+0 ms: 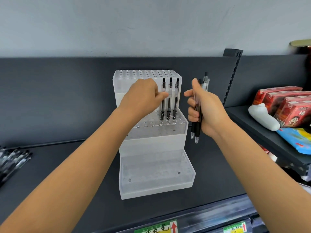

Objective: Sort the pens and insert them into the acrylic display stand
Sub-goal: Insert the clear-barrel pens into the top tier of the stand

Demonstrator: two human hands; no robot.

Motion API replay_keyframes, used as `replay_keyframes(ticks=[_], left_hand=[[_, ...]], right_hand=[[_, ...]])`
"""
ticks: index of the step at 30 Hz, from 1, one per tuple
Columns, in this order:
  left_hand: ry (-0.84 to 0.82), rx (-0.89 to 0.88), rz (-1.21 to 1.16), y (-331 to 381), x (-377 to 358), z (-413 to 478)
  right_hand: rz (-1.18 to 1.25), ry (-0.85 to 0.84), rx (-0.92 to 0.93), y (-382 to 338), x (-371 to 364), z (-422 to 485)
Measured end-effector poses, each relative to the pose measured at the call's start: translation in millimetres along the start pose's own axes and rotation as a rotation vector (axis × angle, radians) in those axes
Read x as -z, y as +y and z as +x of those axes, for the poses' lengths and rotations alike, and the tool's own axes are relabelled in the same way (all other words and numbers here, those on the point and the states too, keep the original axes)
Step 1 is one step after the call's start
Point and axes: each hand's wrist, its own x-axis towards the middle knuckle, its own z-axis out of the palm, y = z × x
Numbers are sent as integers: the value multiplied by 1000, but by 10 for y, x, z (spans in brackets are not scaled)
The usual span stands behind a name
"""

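**Shelf bay with acrylic pen stand: contents as recorded**

Setting: a dark grey shelf (210,165) with a matching dark back panel (67,89), under a pale, faintly scuffed wall (134,22). A slotted upright (233,78) closed the bay on the right. Green and yellow price labels (156,227) ran along the shelf's front edge.

Item 1: acrylic display stand (156,165), clear and frosted, three stepped tiers drilled with rows of holes. It stood at mid-shelf with its tall tier close to the back panel.

Item 2: three standing pens (171,98), clear barrels with black ends, upright side by side in the back row of the middle tier, toward its right end.

Item 3: left hand (143,96), fingers curled, thumb and fingers pinching the leftmost pen (162,101) about halfway up its barrel.

Item 4: right hand (207,110), just right of the stand and clear of it, clenched round a bundle of pens (196,130) held upright, tips down.

Item 5: pile of loose pens (13,158), lying at the far left of the shelf, blurred.

Item 6: neighbouring shelf to the right, set lower, carrying red cartons (286,108), a white soft object (262,116) lying against them and a blue package (294,140) in front.
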Motion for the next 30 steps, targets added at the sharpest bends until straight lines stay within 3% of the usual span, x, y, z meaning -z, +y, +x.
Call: replay_keyframes(ticks=[3, 6, 12, 21, 25, 30], left_hand=[[106, -45, -193, 131, 123, -158], [-25, -32, -570, 266, 194, -318], [-198, 115, -802, 205, 206, -455], [-103, -29, -958, -141, 298, -408], [-47, -122, -986, -216, 286, -341], [-5, -89, -1082, -220, 377, -250]], right_hand=[[222, -175, -121, -62, -33, -117], [324, -272, -179, -41, -130, -178], [271, -394, -192, 46, -338, -317], [-41, 93, 218, 146, -815, -418], [-128, 231, 313, 118, -913, -485], [-153, 356, 362, 53, -868, -493]])
